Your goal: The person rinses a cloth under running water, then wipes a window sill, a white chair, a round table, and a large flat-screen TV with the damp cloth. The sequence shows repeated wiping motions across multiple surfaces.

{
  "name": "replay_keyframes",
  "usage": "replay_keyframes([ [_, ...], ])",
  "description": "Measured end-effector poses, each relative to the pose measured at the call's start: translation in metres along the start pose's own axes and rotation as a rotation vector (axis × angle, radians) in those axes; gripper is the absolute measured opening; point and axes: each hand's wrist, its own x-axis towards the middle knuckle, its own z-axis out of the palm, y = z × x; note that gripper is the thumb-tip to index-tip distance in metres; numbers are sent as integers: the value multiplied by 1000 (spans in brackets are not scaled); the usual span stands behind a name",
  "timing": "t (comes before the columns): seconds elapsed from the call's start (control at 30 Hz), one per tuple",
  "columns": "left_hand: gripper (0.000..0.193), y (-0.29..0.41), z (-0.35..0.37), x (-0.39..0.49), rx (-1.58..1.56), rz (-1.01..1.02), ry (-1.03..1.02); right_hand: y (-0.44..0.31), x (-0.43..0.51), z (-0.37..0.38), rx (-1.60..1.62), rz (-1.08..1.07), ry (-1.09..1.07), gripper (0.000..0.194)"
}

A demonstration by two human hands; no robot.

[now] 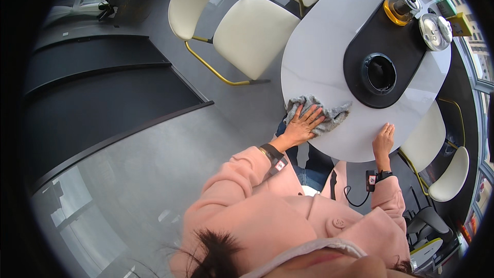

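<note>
My left hand [303, 128] lies palm down, fingers spread, on a crumpled grey cloth [335, 117], pressing it to the rounded end of a white marble-look table [320, 61]. Part of the cloth reaches the table's left edge. On the right, my right hand [383, 141] rests on the tabletop near its edge, holding nothing, with its fingers stretched forward. Between and beyond my hands is a long black tray [357, 60] with rounded ends. A dark round bowl [380, 74] sits at the tray's near end.
A glass teapot [401, 7] with amber liquid stands toward the tray's far end. Lidded glass containers [435, 32] are beside it, with a yellow box [461, 24] behind. Cream chairs with gold frames stand left [256, 34] and right [424, 135] of the table.
</note>
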Motion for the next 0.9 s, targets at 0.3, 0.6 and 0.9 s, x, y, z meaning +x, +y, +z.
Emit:
replay_keyframes([
  [0.3, 76, -101, -13, 69, 96, -267, 91, 9, 1, 21, 0, -14, -26, 49],
  [0.6, 77, -187, -12, 172, -47, -430, 236, 6, 1, 22, -19, -30, 72, 48],
  [0.9, 77, -83, 8, 56, 77, -540, 113, 1, 5, 27, -144, -95, 64, 49],
])
